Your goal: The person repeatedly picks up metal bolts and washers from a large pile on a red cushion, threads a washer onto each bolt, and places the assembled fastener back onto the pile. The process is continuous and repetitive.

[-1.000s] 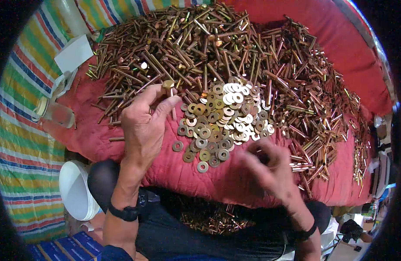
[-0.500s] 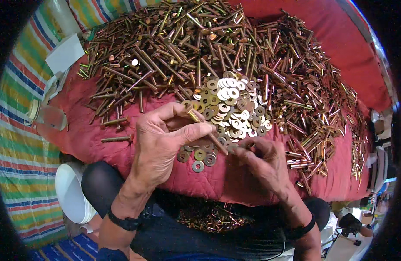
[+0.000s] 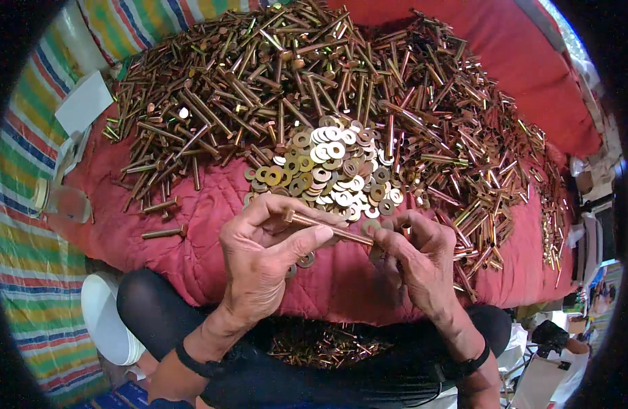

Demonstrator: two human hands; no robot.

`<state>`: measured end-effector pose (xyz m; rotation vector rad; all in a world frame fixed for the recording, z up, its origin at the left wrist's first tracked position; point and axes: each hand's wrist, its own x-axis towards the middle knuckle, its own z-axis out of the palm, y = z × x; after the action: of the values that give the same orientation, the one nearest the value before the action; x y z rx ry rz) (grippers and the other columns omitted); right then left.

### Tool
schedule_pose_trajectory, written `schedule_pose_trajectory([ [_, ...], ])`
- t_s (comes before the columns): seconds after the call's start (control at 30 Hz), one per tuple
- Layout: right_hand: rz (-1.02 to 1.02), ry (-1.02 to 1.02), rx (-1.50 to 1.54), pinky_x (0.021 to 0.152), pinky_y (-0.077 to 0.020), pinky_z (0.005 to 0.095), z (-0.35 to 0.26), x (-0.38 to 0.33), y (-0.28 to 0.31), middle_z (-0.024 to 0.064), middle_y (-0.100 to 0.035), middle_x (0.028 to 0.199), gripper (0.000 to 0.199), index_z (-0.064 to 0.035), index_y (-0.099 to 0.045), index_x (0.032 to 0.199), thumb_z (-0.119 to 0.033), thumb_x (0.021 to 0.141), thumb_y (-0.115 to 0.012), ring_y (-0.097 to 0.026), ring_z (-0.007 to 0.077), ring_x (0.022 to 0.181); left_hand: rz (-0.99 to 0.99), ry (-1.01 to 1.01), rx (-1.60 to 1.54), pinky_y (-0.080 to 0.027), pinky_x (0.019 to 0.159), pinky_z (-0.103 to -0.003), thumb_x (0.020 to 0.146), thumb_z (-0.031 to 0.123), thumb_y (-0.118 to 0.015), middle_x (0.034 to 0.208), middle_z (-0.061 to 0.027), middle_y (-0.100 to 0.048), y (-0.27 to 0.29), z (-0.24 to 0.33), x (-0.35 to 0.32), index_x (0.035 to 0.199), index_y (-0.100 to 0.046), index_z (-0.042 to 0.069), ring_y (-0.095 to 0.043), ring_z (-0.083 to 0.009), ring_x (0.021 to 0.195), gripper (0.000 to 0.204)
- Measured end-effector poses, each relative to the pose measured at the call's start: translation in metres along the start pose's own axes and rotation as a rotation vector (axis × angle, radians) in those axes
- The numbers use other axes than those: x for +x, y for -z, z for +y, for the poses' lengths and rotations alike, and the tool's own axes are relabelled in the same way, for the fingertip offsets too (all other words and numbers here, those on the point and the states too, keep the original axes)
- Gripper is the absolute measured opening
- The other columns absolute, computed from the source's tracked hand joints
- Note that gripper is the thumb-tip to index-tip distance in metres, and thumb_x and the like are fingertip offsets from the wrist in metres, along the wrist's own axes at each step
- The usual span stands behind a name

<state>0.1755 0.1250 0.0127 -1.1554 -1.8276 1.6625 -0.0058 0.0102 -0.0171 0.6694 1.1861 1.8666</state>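
The bolt [image 3: 348, 235] lies between both hands, long axis sloping slightly down rightward from the left hand [image 3: 259, 262], which grips it, to the right hand [image 3: 426, 266], pinching what looks like a washer [image 3: 370, 225] just beside its end.

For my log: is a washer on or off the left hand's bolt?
Off where visible: the bolt has no ring around its exposed shank; cannot tell at its tip, by the right hand.

White bucket [image 3: 106, 317], striped sheeting [image 3: 31, 273]
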Motion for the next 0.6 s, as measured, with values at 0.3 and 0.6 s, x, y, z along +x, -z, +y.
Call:
schedule_pose_trajectory([
  [0.3,-0.006,0.108,0.000,0.047,-0.0388,0.0213,0.012,-0.001,0.000,0.0028,-0.069,0.072,0.011,0.0017,-0.068,0.096,-0.008,0.101,-0.068,-0.053,0.0039,0.052,0.005,-0.096,0.072,-0.058,0.072,-0.025,0.092,-0.006,-0.075,0.106,-0.0152,-0.078,-0.002,-0.004,-0.004,0.110,-0.064,0.000,-0.074,-0.0153,0.088,0.022],
  [0.6,0.056,0.546,-0.479,0.055,-0.0458,0.0310,0.010,0.001,0.018,0.0083,-0.061,0.068,0.010,0.0022,-0.065,0.097,-0.006,0.092,-0.069,-0.056,0.0136,0.059,-0.250,-0.626,0.993,-0.058,0.068,-0.035,0.079,-0.001,-0.087,0.087,-0.0137,-0.074,-0.004,-0.002,-0.015,0.092,-0.071,0.001,-0.073,-0.0249,0.076,0.020],
])
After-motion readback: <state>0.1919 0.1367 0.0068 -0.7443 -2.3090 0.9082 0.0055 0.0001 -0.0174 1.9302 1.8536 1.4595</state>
